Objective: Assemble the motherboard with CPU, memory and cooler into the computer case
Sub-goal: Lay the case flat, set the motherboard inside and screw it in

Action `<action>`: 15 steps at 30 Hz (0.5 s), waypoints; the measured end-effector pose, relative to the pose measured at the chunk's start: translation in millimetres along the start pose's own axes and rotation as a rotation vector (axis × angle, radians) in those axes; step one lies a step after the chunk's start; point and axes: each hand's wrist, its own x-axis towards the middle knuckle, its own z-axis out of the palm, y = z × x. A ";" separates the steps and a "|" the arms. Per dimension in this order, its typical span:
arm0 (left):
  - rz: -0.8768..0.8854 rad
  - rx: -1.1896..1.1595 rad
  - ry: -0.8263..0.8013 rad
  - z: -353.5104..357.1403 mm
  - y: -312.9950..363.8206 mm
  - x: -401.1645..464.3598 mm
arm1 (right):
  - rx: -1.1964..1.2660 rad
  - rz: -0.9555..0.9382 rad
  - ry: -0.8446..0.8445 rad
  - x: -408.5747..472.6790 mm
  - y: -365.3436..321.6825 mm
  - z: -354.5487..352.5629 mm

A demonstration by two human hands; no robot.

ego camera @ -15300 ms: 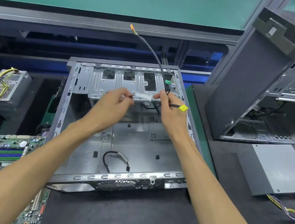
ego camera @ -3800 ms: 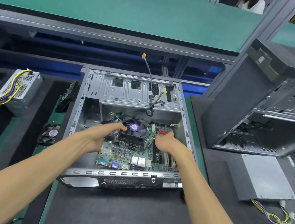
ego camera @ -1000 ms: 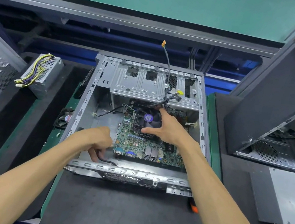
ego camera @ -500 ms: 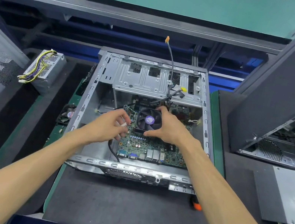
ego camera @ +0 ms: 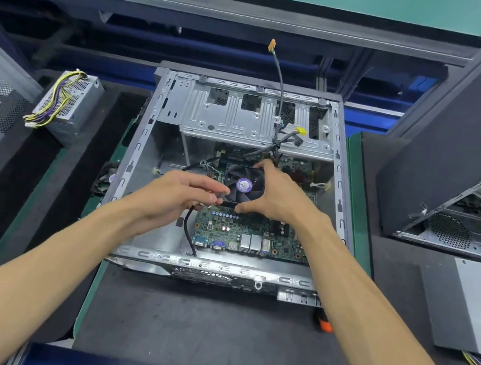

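The open grey computer case [ego camera: 141,140] lies flat on the black mat. Inside it sits the green motherboard [ego camera: 224,230] with its black cooler fan [ego camera: 243,184] on top. My right hand [ego camera: 275,194] grips the cooler, fingers at its far edge and thumb at its near edge. My left hand [ego camera: 181,194] is just left of the cooler and pinches the end of a black cable [ego camera: 187,234], which runs down to the case's near wall. A grey cable with an orange tip [ego camera: 278,71] sticks up from the drive cage [ego camera: 231,117].
A power supply with yellow wires [ego camera: 66,103] lies at the left. A second, upright case [ego camera: 473,151] stands at the right, with a grey panel [ego camera: 479,305] lying in front of it. An orange-tipped tool [ego camera: 324,324] lies near the case's right front corner.
My left hand lifted the black cable from the case floor and brought it up beside the cooler. My right hand stayed on the cooler.
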 end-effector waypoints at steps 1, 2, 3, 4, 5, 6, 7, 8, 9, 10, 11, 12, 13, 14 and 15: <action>-0.005 -0.032 -0.013 0.5 0.5 -0.3 | 0.002 0.000 -0.002 0.0 -0.1 -0.3; -0.010 -0.066 -0.029 0.9 1.1 -0.4 | 0.001 -0.001 -0.003 0.0 -0.1 -0.7; -0.017 -0.103 -0.051 1.1 1.7 -0.7 | 0.001 0.001 -0.004 0.2 0.0 -1.0; -0.024 -0.136 -0.074 0.7 2.1 -0.9 | 0.000 0.002 -0.004 0.4 0.1 -1.1; -0.033 -0.158 -0.096 0.0 2.4 -1.0 | 0.000 0.003 -0.005 0.6 0.2 -1.1; -0.042 -0.162 -0.114 -0.9 2.4 -1.2 | -0.001 0.004 -0.006 0.6 0.3 -0.7; -0.048 -0.159 -0.129 -2.0 2.2 -1.1 | -0.002 0.003 -0.005 0.6 0.4 -0.2; -0.050 -0.164 -0.141 -3.2 1.4 -0.6 | -0.002 0.002 -0.005 0.7 0.6 0.0; -0.053 -0.179 -0.153 -4.2 0.4 0.0 | -0.002 0.001 -0.005 0.7 0.9 0.1; -0.059 -0.194 -0.165 -5.0 -0.4 0.5 | -0.003 0.001 -0.005 0.8 1.1 0.0; -0.067 -0.196 -0.180 -5.6 -1.2 0.8 | -0.004 0.001 -0.006 0.7 1.2 -0.3; -0.078 -0.182 -0.197 -6.3 -2.3 1.1 | -0.005 0.000 -0.006 0.6 1.1 -0.7; -0.093 -0.157 -0.215 -7.0 -3.2 1.4 | -0.005 0.000 -0.007 0.4 0.7 -0.9; -0.110 -0.131 -0.231 -8.0 -3.8 2.0 | -0.004 0.000 -0.008 0.2 0.2 -1.3; -0.130 -0.108 -0.242 -8.7 -4.1 2.4 | -0.003 0.000 -0.010 0.0 -0.2 -1.4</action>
